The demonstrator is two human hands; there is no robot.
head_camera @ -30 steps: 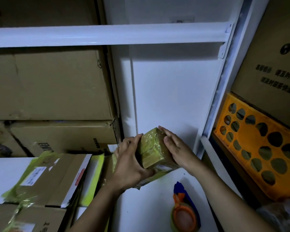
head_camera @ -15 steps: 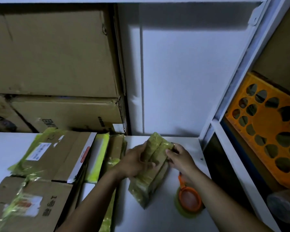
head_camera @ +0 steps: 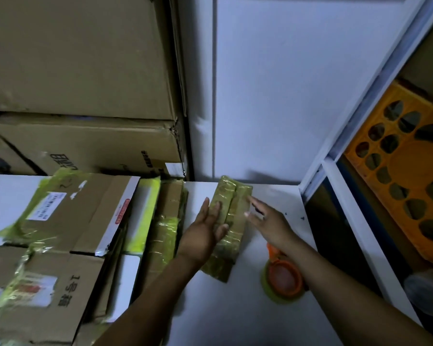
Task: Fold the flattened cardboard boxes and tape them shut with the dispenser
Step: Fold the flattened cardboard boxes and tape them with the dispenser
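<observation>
Taped box (head_camera: 231,193) lies near tabletop (head_camera: 235,308) back edge. Hands apart, uncurled: left hand (head_camera: 205,233) flat on its left side, right hand (head_camera: 268,223) at its right. Nudge square against stack (head_camera: 165,233); mind dispenser (head_camera: 283,278) under right wrist.

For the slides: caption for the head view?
Left hand and right hand, open, flank a taped box on the shelf; tape dispenser nearby.

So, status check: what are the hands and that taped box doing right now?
Left hand open, flat against taped box. Right hand open, fingertips by its right edge. Box lying on shelf. Tape dispenser beside right wrist.
</observation>
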